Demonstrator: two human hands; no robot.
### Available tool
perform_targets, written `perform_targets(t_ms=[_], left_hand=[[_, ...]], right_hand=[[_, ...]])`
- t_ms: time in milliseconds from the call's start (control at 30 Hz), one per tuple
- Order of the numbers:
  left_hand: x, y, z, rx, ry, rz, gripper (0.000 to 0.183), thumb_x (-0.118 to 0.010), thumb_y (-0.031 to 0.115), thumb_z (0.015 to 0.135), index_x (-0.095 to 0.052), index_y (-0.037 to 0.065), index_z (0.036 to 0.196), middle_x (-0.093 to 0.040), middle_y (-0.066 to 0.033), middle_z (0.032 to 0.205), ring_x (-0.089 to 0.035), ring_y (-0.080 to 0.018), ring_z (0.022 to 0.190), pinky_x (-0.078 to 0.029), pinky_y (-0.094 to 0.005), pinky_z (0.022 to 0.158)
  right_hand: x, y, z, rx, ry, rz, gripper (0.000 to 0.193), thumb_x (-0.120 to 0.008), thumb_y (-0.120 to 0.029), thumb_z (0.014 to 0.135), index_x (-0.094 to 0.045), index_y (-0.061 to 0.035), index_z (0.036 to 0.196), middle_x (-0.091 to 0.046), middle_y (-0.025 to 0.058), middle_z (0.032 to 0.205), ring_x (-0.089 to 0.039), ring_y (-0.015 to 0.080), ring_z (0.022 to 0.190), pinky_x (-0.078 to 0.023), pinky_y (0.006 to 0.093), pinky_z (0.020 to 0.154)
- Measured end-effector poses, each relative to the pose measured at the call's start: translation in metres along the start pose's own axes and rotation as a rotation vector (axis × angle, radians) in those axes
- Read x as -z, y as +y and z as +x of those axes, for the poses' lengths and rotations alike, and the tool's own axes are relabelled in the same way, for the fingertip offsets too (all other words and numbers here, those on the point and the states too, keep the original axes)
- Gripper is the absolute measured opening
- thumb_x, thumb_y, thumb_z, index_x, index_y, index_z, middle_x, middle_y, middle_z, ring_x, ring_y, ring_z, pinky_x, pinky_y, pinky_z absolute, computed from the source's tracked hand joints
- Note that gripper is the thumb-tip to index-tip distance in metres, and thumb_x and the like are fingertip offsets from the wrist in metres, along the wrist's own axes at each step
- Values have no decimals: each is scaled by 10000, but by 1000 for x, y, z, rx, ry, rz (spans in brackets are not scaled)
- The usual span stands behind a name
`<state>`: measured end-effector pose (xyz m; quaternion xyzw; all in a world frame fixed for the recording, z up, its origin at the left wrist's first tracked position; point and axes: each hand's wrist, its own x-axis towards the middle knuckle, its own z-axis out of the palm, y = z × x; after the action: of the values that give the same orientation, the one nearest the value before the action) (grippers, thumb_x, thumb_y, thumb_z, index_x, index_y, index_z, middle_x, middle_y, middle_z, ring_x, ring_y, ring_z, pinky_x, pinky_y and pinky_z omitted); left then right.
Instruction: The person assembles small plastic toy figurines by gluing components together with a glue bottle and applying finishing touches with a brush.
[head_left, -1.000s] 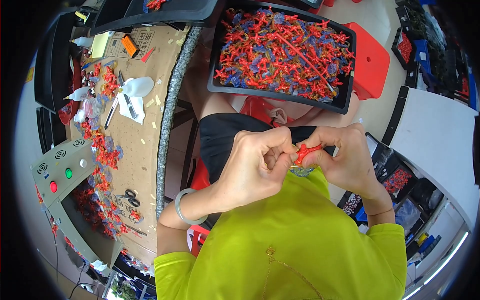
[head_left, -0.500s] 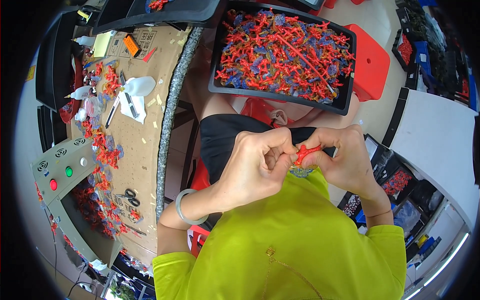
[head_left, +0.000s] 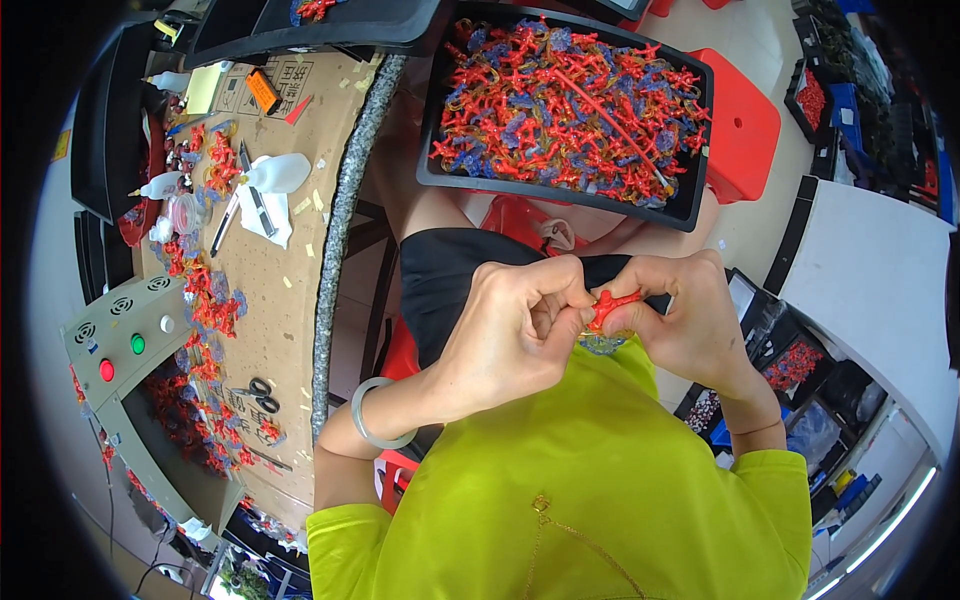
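Observation:
Between my two hands, in front of my chest, is a small red plastic figure [head_left: 606, 307] with translucent yellow and bluish parts [head_left: 603, 342] below it. My left hand [head_left: 527, 325] pinches its left side between thumb and fingers. On the other side my right hand [head_left: 683, 312] grips it, thumb pressed against the red part. The fingers cover much of the figure. Beyond my hands, a black tray [head_left: 560, 190] holds a heap of similar red, blue and yellow pieces, with a thin red-handled brush [head_left: 617, 130] lying on top.
To the left, a cardboard-covered worktable [head_left: 290, 340] carries white squeeze bottles [head_left: 280, 172], scissors [head_left: 258, 395], an orange box [head_left: 263, 91] and more figures. A beige machine [head_left: 130, 325] with buttons stands on it. A red stool [head_left: 745, 125] is beside the tray; a white cabinet [head_left: 870, 290] stands right.

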<state>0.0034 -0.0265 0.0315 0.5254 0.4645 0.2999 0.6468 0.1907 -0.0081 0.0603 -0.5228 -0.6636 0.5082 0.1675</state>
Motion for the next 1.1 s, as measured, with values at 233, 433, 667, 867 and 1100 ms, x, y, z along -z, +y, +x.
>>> perform_targets(t_ms=[233, 433, 667, 867, 1100], left_hand=[[4, 2, 2, 23, -57, 52, 119, -567, -126, 802, -563, -31, 731, -594, -28, 629, -588, -47, 522, -408, -178, 457], [3, 1, 2, 29, -25, 12, 101, -562, -122, 764, -544, -27, 733, -550, -42, 581, -494, -44, 482, -342, -207, 439], [5, -2, 3, 66, -65, 55, 116, -573, -107, 812, -557, -31, 725, -573, -17, 619, -559, -30, 523, -384, -180, 455], [4, -4, 6, 119, -58, 41, 124, -575, -96, 812, -541, -28, 714, -516, 22, 624, -461, 18, 556, -319, -180, 462], [4, -4, 8, 143, -65, 42, 117, -575, -94, 807, -541, -29, 717, -495, 35, 627, -414, 24, 564, -291, -186, 461]], right_hand=[[1, 0, 1, -8, -7, 22, 60, -683, 33, 698, -659, 63, 744, -663, 170, 671, -672, 232, 610, -499, 307, 578], [-1, 3, 2, -13, -5, 22, 52, -675, 45, 700, -660, 64, 746, -665, 168, 672, -674, 225, 611, -500, 304, 576], [-2, 5, 4, -73, -31, 48, 49, -672, 56, 704, -657, 70, 748, -664, 172, 668, -666, 206, 584, -492, 298, 556], [-6, 25, 9, -207, -133, 286, 71, -691, 75, 704, -649, 86, 761, -668, 140, 651, -645, 117, 603, -486, 257, 555], [-9, 31, 10, -219, -139, 342, 67, -685, 87, 711, -646, 94, 765, -678, 135, 672, -644, 108, 625, -489, 253, 559]])
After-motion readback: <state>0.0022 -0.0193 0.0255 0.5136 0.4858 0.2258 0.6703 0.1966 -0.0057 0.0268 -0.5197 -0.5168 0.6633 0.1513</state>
